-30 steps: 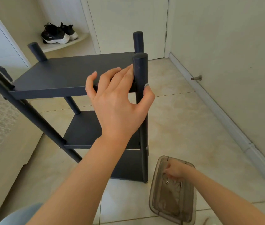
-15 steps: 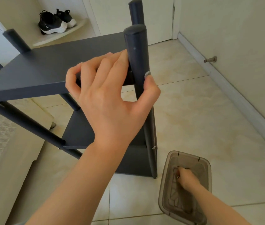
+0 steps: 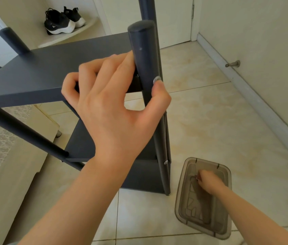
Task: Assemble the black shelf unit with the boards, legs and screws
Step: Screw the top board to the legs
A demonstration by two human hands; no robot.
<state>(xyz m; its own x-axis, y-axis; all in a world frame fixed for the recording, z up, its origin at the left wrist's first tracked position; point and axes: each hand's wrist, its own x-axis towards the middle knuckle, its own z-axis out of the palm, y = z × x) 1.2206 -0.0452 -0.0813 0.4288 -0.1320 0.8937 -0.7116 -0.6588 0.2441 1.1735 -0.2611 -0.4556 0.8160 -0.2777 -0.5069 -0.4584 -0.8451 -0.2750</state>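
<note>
The black shelf unit stands on the tiled floor, with its top board (image 3: 55,68) and lower board (image 3: 81,144) in place. My left hand (image 3: 115,110) grips the near right leg (image 3: 144,50) where it meets the top board, fingers on the board and thumb pressed by a silver screw head (image 3: 157,79). A second screw head (image 3: 165,162) shows lower on that leg. My right hand (image 3: 208,183) reaches down into a smoky translucent box (image 3: 226,227) on the floor, fingers curled over something small; what it holds is unclear.
A cream sofa or bed edge (image 3: 7,174) lies at the left, touching the unit's left leg (image 3: 21,128). Black sneakers (image 3: 62,21) sit on a low ledge at the back. A wall with a doorstop (image 3: 233,64) runs along the right.
My head has come closer and lower over the unit, so the leg looms larger. My right hand has moved deeper into the box. My left hand keeps its grip.
</note>
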